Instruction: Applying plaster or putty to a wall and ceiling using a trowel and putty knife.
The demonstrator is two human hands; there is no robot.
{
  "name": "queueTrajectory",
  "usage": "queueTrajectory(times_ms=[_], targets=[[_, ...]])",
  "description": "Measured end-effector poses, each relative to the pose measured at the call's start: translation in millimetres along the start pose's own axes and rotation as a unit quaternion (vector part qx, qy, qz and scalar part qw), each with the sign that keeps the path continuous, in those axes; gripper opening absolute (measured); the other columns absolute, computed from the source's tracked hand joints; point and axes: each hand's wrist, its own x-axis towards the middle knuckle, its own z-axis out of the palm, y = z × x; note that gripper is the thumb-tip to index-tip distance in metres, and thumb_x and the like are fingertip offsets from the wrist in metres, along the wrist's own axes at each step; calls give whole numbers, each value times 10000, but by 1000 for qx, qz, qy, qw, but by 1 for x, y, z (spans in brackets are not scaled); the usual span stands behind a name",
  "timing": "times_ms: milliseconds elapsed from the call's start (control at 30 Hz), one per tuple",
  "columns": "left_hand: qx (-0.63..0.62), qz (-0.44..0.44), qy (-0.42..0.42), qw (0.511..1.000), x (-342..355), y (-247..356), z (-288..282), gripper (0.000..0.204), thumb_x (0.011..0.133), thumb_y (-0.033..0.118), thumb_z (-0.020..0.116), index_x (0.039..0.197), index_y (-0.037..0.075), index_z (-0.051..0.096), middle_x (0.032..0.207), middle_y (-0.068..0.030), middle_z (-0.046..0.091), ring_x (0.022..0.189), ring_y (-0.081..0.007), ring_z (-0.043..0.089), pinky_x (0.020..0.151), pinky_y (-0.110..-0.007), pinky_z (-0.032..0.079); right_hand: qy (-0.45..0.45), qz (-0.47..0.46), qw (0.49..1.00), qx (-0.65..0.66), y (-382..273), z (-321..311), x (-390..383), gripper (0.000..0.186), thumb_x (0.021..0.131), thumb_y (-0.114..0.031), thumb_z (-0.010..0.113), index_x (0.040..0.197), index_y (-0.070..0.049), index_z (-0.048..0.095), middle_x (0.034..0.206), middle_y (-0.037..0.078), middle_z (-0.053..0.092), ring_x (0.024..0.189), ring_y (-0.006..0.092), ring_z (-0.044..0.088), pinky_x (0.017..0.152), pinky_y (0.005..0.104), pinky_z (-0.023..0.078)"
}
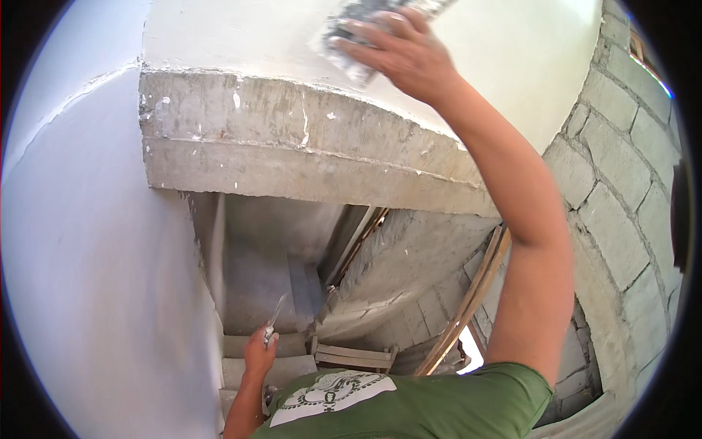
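My right arm is raised high, and my right hand grips a plaster-smeared finishing trowel. The trowel lies against the white-coated wall at the top, slightly blurred by motion. Its handle is mostly covered by my fingers. Low in the view, my left hand is closed round the handle of a narrow-bladed tool, perhaps a putty knife seen edge-on. That blade points upward, apart from any wall.
Below the white coat runs a bare concrete beam with white splashes. A smooth pale wall stands at left, a block wall at right. Stairs, a wooden bench-like piece and leaning wooden boards are below.
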Motion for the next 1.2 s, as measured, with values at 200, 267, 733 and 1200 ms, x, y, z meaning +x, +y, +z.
queueTrajectory(times_ms=[200, 267, 733, 1200], targets=[[10, -25, 41, 999, -19, -14, 5, 413, 861, 182, 689, 1226, 7, 608, 1050, -228, 670, 963, -380, 648, 861, -427, 498, -104, -17, 994, 7, -26, 74, 3, 492, 889, -180, 580, 1357, -321, 531, 1370, -70, 513, 1219, 177, 460, 1081, 373, 324], [-33, -69, 47, 996, -29, -20, 9, 408, 859, 162, 687, 1226, 3, 607, 1022, -225, 673, 927, -366, 657, 838, -415, 504, -117, -34, 992, 10, -25, 75, -30, 504, 888, -183, 584, 1369, -319, 520, 1369, -70, 515, 1213, 179, 464, 1090, 374, 318], [-73, -47, 3, 996, 17, -14, 5, 259, 894, 141, 667, 1107, -4, 639, 831, -140, 678, 705, -217, 644, 689, -360, 523, -286, 216, 917, 177, -39, -64, -188, 418, 860, -77, 623, 1266, -176, 622, 1255, 65, 614, 1094, 226, 549, 1011, 400, 410], [-424, -11, -307, 852, 100, 185, -16, 248, 972, 145, 565, 1154, -23, 581, 823, -105, 651, 598, -137, 585, 526, -259, 468, -396, 452, 585, 545, -347, -169, -347, 446, 781, -12, 650, 1218, -93, 612, 1252, 136, 600, 1130, 359, 549, 998, 442, 424]])
